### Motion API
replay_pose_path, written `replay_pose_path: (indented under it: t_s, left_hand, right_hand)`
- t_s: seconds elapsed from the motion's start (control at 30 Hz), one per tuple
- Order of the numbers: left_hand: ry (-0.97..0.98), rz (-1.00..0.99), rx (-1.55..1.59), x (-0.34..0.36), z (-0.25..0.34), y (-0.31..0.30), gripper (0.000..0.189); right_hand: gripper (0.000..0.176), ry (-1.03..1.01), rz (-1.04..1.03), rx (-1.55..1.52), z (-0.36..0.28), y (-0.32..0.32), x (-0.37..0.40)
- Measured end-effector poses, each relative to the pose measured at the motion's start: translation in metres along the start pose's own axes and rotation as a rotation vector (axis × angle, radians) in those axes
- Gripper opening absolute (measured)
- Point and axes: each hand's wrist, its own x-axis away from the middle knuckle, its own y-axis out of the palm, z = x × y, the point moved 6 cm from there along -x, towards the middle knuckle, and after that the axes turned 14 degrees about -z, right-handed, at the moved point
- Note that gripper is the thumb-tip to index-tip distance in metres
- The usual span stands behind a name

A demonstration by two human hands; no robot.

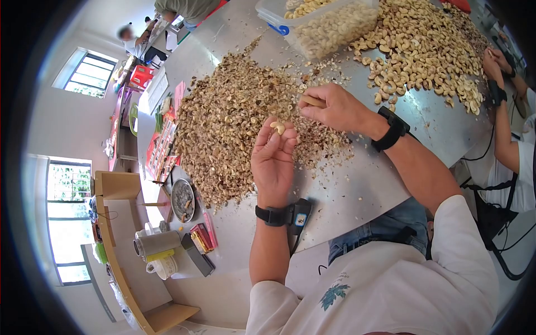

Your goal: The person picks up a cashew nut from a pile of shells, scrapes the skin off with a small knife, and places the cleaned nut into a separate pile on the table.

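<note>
My left hand [273, 162] pinches a single pale cashew nut [277, 127] between thumb and fingertips, palm turned up. Just to its right, my right hand [338, 110] is closed around a short tan stick-like piece that looks like a wooden handle [313, 101]; any blade or tip on it cannot be made out. Both hands are above the edge of a large heap of brown cashew skins and broken bits [223, 123]. Loose flakes lie scattered on the metal table [357, 178] below my hands.
A clear plastic box [335, 28] of cashews stands at the back, beside a big pile of pale cashews [419, 50]. A round metal dish [183, 200], a mug [162, 267] and a phone-like dark slab [198, 257] lie left. Another person's hands [492, 64] are at far right.
</note>
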Motion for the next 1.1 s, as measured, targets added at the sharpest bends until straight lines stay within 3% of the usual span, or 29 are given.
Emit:
replay_pose_path:
  t_s: [0.27, 0.37, 0.47, 0.67, 0.77, 0.87, 0.97, 1.1]
  left_hand:
    - [-0.084, -0.061, -0.037, 0.0, -0.007, 0.008, 0.036]
    - [-0.076, -0.026, -0.148, 0.001, -0.008, 0.008, 0.034]
    - [-0.071, -0.004, -0.306, 0.0, -0.006, 0.008, 0.03]
    - [-0.073, -0.038, -0.681, 0.001, -0.001, 0.018, 0.03]
    - [-0.077, -0.045, -0.815, 0.002, 0.001, 0.024, 0.029]
    - [-0.12, -0.055, -0.843, 0.003, -0.001, 0.025, 0.029]
    - [-0.14, -0.066, -0.791, 0.002, -0.001, 0.022, 0.031]
    - [-0.142, -0.021, -0.391, 0.0, -0.001, 0.016, 0.036]
  right_hand:
    - [0.016, -0.118, -0.083, 0.008, -0.017, 0.015, 0.003]
    - [0.017, -0.095, -0.109, -0.019, -0.013, 0.017, 0.003]
    - [0.029, -0.078, -0.14, -0.023, -0.009, 0.015, 0.001]
    - [0.029, -0.089, -0.169, -0.153, -0.012, 0.017, 0.003]
    - [0.026, -0.121, -0.198, -0.068, -0.006, 0.018, 0.001]
    - [0.012, -0.07, -0.27, 0.005, -0.007, 0.018, 0.003]
    - [0.01, 0.108, -0.291, -0.362, -0.006, 0.021, 0.006]
    - [0.009, 0.072, -0.231, -0.33, -0.004, 0.017, 0.003]
